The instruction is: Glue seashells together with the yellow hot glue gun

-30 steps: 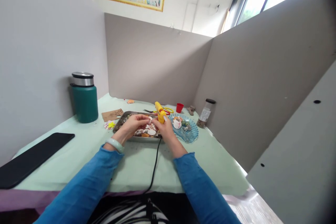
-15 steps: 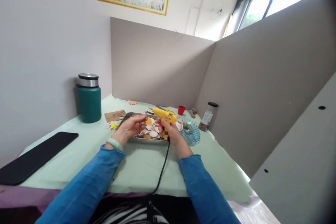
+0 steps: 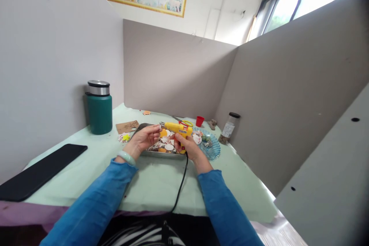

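Note:
My right hand (image 3: 186, 146) is wrapped round the handle of a yellow glue gun (image 3: 178, 128), whose nozzle points left. A black cord (image 3: 182, 184) runs from its grip down toward my lap. Close to the nozzle, my left hand (image 3: 146, 137) pinches a tiny piece at its fingertips, too small to name. Both hands are above a metal tray (image 3: 163, 155) filled with shells and round white and orange pieces (image 3: 168, 147). My left wrist wears a pale green bangle.
On the right are a blue glass plate (image 3: 213, 150) with small trinkets, a red cup (image 3: 200, 121) and a black-lidded jar (image 3: 230, 127). Scissors (image 3: 186, 123) lie behind the tray. Leftward are a green flask (image 3: 99, 111), a brown card (image 3: 127, 127) and a black mat (image 3: 43, 171). Grey partitions enclose the table.
The glue gun has tipped from nozzle-up to nearly level, and its nozzle has come down and left, close to my left fingertips. My left hand has hardly moved.

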`<state>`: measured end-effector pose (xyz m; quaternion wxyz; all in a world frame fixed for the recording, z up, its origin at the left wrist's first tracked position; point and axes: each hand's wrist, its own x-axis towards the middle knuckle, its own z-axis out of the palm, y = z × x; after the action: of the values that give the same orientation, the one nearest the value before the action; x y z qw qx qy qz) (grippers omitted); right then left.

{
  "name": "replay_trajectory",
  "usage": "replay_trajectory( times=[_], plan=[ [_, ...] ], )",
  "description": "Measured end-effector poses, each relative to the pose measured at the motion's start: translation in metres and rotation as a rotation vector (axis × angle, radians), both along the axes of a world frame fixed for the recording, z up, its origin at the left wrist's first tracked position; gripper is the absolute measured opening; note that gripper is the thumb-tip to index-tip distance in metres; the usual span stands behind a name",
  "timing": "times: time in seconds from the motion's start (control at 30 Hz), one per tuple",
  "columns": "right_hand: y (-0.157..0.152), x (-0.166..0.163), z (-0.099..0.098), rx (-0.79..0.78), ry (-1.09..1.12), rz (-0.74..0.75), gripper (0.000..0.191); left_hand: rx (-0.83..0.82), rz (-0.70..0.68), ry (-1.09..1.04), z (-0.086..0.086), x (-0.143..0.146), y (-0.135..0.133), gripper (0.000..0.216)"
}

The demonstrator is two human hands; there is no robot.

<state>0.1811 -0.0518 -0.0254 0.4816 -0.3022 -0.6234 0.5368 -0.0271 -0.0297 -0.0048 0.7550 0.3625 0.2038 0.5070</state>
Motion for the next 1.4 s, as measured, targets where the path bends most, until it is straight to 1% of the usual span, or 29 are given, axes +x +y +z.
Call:
replay_trajectory(
  times=[0.2,0.37,0.6,0.9,1.1,1.4],
  plan=[
    [0.0033,0.0032,-0.0036,0.003,-0.024,0.026,0.042,0.018,0.001,0.006,0.0007,-0.0014,-0.0009,0.008],
    [-0.0008,0.0017,-0.0002,0.007,-0.044,0.032,0.042,0.03,0.012,-0.017,0.0006,-0.0017,0.0002,0.006],
    [-0.0028,0.0017,0.0004,0.022,-0.063,0.036,0.041,0.05,-0.013,-0.047,-0.003,-0.004,0.0044,0.007],
    [-0.0017,0.0014,0.0,0.012,-0.071,0.027,0.045,0.076,-0.036,-0.007,-0.003,-0.0032,0.0045,0.007],
    [0.0014,0.0026,-0.0033,0.028,-0.048,0.039,0.041,0.09,-0.019,0.023,-0.007,-0.0036,0.0069,0.008],
    [-0.0008,0.0018,-0.0005,0.028,-0.034,0.034,0.04,0.079,-0.03,0.02,-0.0076,-0.0046,0.0074,0.011]
  ],
)
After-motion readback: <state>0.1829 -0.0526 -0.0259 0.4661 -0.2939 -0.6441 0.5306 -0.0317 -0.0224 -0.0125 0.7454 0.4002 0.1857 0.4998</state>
